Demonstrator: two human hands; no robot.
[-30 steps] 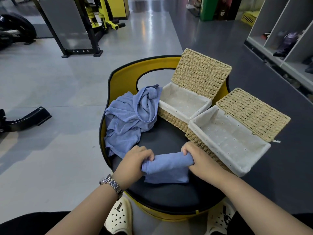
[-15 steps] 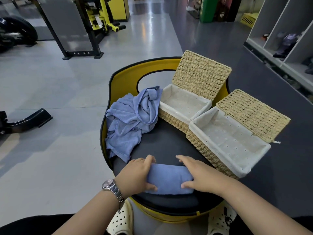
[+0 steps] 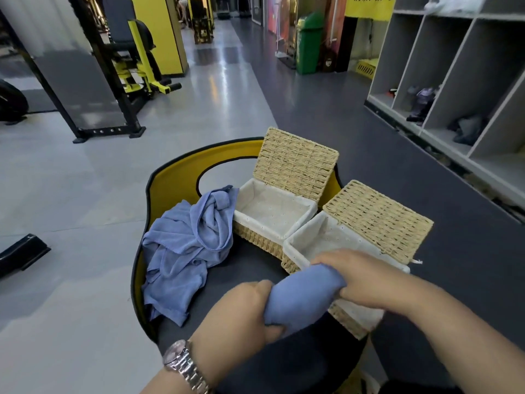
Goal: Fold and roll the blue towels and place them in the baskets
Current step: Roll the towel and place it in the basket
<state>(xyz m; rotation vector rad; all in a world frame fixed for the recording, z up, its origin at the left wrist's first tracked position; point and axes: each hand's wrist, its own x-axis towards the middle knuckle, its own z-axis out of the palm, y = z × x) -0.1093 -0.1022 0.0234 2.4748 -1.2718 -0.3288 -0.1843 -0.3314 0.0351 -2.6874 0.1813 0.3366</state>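
Half a second ago the rolled towel (image 3: 304, 297) lay pressed on the desk (image 3: 255, 268); now both hands, left hand (image 3: 238, 311) and right hand (image 3: 366, 280), grip its ends and hold it lifted at the near basket (image 3: 309, 240) rim. Rolling appears finished. Basket interior is open; raised lid (image 3: 377, 220) bounds the far side.
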